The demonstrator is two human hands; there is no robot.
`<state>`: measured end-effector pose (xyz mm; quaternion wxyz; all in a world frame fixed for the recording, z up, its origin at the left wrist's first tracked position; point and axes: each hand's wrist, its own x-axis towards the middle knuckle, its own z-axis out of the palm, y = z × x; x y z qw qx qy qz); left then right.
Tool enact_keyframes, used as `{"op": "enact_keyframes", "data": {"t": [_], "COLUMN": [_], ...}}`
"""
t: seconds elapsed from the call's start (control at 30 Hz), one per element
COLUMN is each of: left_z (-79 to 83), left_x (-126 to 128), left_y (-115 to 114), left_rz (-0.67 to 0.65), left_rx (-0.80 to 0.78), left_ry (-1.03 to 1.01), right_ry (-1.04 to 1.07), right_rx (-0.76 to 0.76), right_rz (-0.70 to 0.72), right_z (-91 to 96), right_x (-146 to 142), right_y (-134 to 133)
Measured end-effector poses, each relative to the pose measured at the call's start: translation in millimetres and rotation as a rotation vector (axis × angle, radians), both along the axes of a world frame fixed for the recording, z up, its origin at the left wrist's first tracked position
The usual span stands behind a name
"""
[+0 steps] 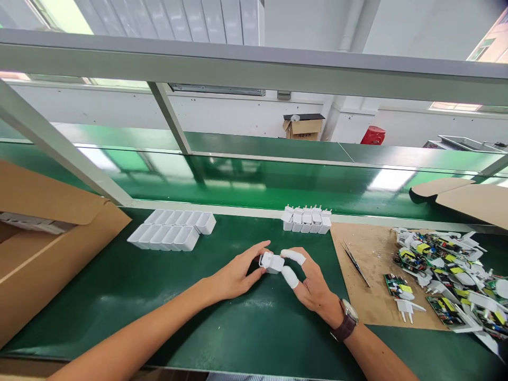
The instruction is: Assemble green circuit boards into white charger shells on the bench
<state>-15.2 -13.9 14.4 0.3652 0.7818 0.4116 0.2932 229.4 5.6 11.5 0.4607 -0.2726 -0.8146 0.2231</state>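
Note:
A white plastic charger housing [271, 262] is held low over the green table, in front of me. My left hand [241, 271] grips its left end between thumb and fingers. White finger cots cover the thumb and index finger of my right hand [307, 278], whose tips close on the housing's right end. Beyond my hands stands a block of white housings [306, 219] with parts and pins sticking up from their tops. To the left, open-topped white housings [170, 230] sit packed in rows.
A cardboard box [51, 254] rises at the left. On the right, tweezers [356, 264] lie on a brown board [349, 238], beside one circuit board with a plug [400, 288] and a heap of similar boards [456, 270]. A metal frame bar [254, 66] crosses above the table.

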Motion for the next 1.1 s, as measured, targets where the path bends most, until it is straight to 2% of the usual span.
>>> {"op": "enact_keyframes", "data": {"t": [0.17, 0.33, 0.43, 0.6, 0.7, 0.83, 0.93, 1.1], "left_z": [7.0, 18.4, 20.5, 14.4, 9.1, 6.2, 7.2, 8.6], "left_x": [2, 5, 5, 4, 2, 0, 0, 2], "left_y": [-2, -2, -2, -8, -12, -14, -15, -15], "left_rz": [0.080, 0.192, 0.246, 0.190, 0.133, 0.078, 0.055, 0.047], "left_rx": [-0.173, -0.165, -0.161, -0.068, 0.086, 0.242, 0.251, 0.190], "left_ry": [-0.152, -0.048, 0.019, 0.030, 0.088, 0.127, 0.118, 0.129], "right_ry": [-0.057, -0.104, -0.160, -0.306, -0.295, -0.239, -0.197, -0.282], "right_rx": [-0.015, -0.121, -0.068, 0.104, 0.188, 0.230, 0.181, 0.149], "right_rz": [0.067, 0.129, 0.144, 0.111, 0.087, 0.035, -0.002, 0.082], "right_z": [-5.8, -1.6, -1.2, -13.0, -16.6, -10.3, -7.4, -13.9], "right_x": [0, 4, 1, -7, -7, -5, -5, -5], "right_y": [4, 5, 6, 9, 9, 8, 9, 14]}}
